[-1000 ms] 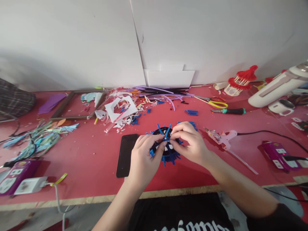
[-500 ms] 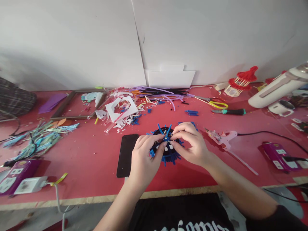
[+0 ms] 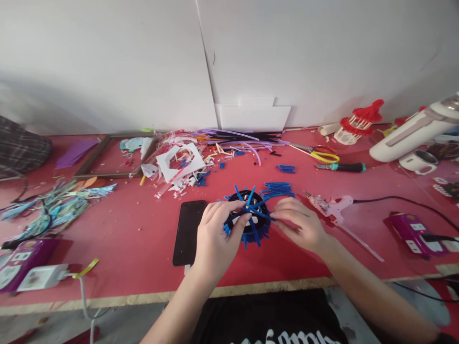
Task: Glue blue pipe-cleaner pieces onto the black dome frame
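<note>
In front of me a round black frame (image 3: 266, 224) is ringed with short blue pipe cleaners. Above its middle is a star of blue pipe cleaners (image 3: 255, 208), its arms spread out from one centre. My left hand (image 3: 221, 229) is closed, thumb and forefinger pinching the star near its centre from the left. On the right, my right hand (image 3: 297, 222) is pinched at the tip of one blue arm by the frame's edge. A bundle of cut blue pipe cleaners (image 3: 278, 189) lies just beyond my right hand.
A phone (image 3: 189, 232) lies left of the frame. To the right are a pink glue gun (image 3: 333, 208), a cutter with a black handle (image 3: 346, 166) and scissors (image 3: 324, 155). Paper scraps (image 3: 181, 162) and long purple pipe cleaners (image 3: 229, 135) lie along the back.
My right hand has moved from the star's centre outward to the right, to the end of one arm. My left hand keeps its pinch. The blue bundle behind is now more visible.
</note>
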The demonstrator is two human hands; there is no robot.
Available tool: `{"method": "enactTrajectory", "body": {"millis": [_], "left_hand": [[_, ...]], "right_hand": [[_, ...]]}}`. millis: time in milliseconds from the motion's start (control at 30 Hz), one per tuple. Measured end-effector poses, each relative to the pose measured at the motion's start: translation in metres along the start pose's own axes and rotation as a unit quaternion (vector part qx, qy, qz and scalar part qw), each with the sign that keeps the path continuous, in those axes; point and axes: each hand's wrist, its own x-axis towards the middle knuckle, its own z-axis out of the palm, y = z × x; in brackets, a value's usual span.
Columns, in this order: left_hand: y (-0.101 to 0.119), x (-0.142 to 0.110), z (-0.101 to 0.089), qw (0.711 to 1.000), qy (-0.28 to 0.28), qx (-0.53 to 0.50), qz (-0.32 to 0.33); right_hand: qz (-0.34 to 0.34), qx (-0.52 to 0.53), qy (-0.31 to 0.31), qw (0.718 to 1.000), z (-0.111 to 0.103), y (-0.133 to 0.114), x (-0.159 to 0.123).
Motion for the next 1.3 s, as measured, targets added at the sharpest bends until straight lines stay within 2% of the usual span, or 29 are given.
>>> {"method": "enactTrajectory", "body": {"millis": [200, 567, 1000, 1300], "left_hand": [[0.0, 0.001, 0.0, 1.0, 0.002, 0.002, 0.005], [0.001, -0.005, 0.008, 1.0, 0.022, 0.017, 0.004], [0.003, -0.004, 0.008, 0.999, 0.027, 0.018, 0.002], [0.002, -0.002, 0.007, 0.999, 0.03, 0.014, 0.014]], "right_hand": [[-0.039, -0.007, -0.001, 0.999, -0.002, 0.0, 0.004], [-0.111, -0.117, 0.002, 0.987, -0.008, -0.011, 0.01], [-0.111, -0.114, -0.001, 0.987, -0.006, -0.013, 0.009], [-0.085, -0.093, 0.008, 0.992, -0.003, -0.011, 0.006]]}}
